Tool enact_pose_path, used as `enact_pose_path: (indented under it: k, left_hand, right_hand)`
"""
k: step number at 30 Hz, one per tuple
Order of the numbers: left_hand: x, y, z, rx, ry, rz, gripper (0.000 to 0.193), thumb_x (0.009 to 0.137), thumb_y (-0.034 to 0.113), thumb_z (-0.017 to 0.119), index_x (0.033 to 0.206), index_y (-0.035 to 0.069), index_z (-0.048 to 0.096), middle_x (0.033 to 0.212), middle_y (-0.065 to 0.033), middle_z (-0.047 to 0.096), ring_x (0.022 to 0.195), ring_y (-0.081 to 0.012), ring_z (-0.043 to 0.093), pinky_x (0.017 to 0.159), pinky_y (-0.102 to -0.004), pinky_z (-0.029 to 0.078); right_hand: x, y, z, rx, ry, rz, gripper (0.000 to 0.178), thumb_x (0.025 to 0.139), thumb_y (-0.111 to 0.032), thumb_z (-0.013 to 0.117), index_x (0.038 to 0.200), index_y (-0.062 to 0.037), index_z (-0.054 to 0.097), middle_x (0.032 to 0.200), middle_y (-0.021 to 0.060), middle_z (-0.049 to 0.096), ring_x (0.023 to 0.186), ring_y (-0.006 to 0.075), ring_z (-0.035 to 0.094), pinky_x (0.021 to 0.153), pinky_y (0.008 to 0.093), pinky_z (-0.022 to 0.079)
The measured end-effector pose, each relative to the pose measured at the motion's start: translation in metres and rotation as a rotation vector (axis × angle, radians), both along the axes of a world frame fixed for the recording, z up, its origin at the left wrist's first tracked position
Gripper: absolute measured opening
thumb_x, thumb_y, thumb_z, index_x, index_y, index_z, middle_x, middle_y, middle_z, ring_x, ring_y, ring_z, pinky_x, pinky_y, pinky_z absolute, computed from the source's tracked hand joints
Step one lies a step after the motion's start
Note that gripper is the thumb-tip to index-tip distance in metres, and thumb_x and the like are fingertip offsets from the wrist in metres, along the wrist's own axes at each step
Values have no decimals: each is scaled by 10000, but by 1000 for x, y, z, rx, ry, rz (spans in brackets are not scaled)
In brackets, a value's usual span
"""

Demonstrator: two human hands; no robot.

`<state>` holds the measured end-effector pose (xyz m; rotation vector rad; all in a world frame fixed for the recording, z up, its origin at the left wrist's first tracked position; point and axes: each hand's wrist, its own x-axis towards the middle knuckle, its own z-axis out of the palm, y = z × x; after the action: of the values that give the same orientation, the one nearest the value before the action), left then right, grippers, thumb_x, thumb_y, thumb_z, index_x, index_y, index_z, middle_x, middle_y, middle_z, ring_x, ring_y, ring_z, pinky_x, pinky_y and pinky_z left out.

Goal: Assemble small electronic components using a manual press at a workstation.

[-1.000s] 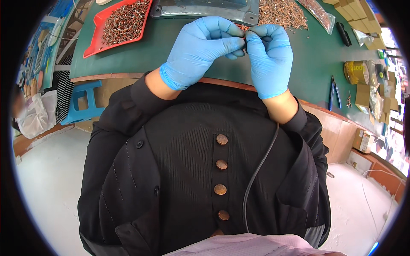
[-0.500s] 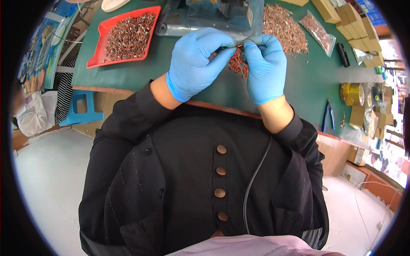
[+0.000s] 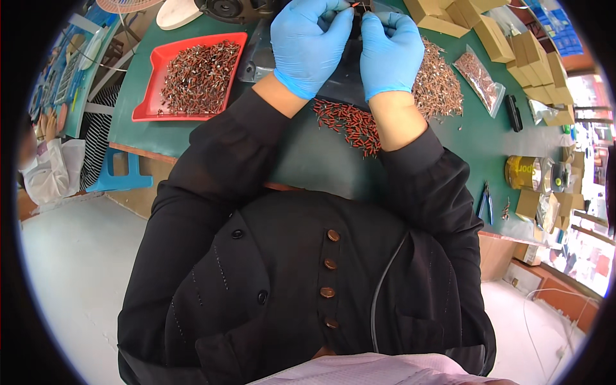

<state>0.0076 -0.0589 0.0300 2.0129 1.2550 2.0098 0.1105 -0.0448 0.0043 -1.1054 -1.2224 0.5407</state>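
Red piece (image 3: 355, 4) at left fingers (image 3: 344, 18)

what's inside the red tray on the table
Many small reddish and silvery parts lie heaped in the red tray; the lower ones and the floor beneath are covered.

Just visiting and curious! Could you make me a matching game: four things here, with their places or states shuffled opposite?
1. Red tray
2. Blue-handled pliers
3. Blue stool
4. Left hand

A. Off the green tabletop, at the picture's left
B. Wearing a blue glove
C. Heaped with small parts
D. Lying on the tabletop's right side

Pairs: 1-C, 2-D, 3-A, 4-B
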Motion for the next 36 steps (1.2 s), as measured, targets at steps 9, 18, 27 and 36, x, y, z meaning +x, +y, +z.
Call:
enact_pose_path:
  k: [9, 18, 27, 36]
  left_hand:
    - [3, 40, -15, 235, -139, -79, 64, 718, 12, 660, 764, 10, 616, 674, -125, 559, 573, -265, 559, 535, -326, 442]
    - [-1, 44, -12, 288, -102, -52, 68, 714, 11, 661, 763, 22, 616, 665, -118, 554, 570, -270, 551, 530, -334, 437]
    - [-3, 55, -20, 319, -42, -34, 75, 704, 12, 660, 761, 34, 616, 669, -118, 561, 591, -286, 560, 542, -347, 448]
    - [-11, 26, 4, 324, 7, -6, 65, 699, 10, 652, 745, 37, 616, 672, -122, 562, 602, -297, 562, 547, -353, 452]
  right_hand:
    - [-11, 17, -2, -4, 41, -35, 201, 786, -135, 650, 833, 54, 598, 722, 71, 624, 614, 91, 555, 570, 233, 457]
    - [-16, 18, 3, 6, 47, -42, 198, 788, -136, 646, 834, 48, 591, 693, 71, 614, 586, 89, 546, 545, 228, 447]
    - [-20, 23, -1, 2, 50, -51, 203, 788, -138, 647, 840, 50, 589, 697, 72, 616, 593, 86, 543, 548, 224, 444]
    - [-26, -6, 20, -1, 123, 20, 170, 808, -108, 630, 863, 45, 584, 733, 54, 609, 633, 81, 538, 579, 217, 440]
